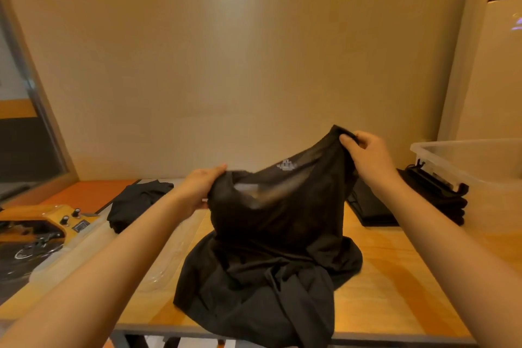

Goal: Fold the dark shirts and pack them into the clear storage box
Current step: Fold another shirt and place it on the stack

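A person lifts a dark shirt (pixel 276 223) over the middle of a wooden table (pixel 395 277), with its lower part heaped at the near edge. The left hand (pixel 202 186) grips one upper edge with curled fingers. The right hand (pixel 367 154), higher, pinches the other. A clear storage box (pixel 466 169) stands far right, and a crumpled shirt (pixel 138 202) lies far left.

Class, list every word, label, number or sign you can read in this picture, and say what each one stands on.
No text here can be read.
Pale neck print on the raised dark shirt: blurred, unreadable.
Small plate on the yellow device: too small to read.
Purple glow on the tall white unit: cut off at the frame edge, unreadable.
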`<state>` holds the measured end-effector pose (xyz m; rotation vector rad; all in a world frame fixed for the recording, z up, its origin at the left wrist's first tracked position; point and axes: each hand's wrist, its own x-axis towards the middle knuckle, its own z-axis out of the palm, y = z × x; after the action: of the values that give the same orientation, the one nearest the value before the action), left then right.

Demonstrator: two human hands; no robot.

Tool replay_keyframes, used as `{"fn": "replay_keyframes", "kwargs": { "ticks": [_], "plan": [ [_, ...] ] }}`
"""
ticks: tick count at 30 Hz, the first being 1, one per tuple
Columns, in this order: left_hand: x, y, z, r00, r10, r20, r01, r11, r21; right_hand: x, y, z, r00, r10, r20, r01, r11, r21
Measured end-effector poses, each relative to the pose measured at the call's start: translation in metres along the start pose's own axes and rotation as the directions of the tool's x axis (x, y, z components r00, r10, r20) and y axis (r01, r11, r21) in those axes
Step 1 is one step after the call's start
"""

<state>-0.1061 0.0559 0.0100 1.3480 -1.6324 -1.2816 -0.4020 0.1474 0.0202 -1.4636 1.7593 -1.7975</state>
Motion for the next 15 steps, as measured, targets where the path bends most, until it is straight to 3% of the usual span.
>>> {"fn": "replay_keyframes", "kwargs": {
  "ticks": [2,4,7,12,15],
  "plan": [
    [0.001,-0.025,0.004,0.991,-0.115,0.075,0.092,0.960,0.264,-0.006,0.029,0.009,0.987,0.123,0.101,-0.106,0.982,-0.159],
    [0.005,-0.049,0.007,0.982,-0.123,0.145,0.049,0.902,0.429,-0.017,0.057,0.016,0.962,0.217,0.168,-0.158,0.939,-0.306],
    [0.012,-0.072,0.009,0.980,-0.028,0.198,-0.068,0.884,0.463,-0.030,0.083,0.021,0.941,0.290,0.175,-0.203,0.897,-0.392],
    [0.022,-0.075,0.028,0.933,0.257,0.251,-0.355,0.763,0.540,-0.036,0.088,0.026,0.944,0.262,0.202,-0.172,0.910,-0.378],
    [0.033,-0.076,0.033,0.902,0.260,0.346,-0.424,0.690,0.587,-0.039,0.090,0.024,0.945,0.247,0.216,-0.158,0.919,-0.361]
  ]
}}
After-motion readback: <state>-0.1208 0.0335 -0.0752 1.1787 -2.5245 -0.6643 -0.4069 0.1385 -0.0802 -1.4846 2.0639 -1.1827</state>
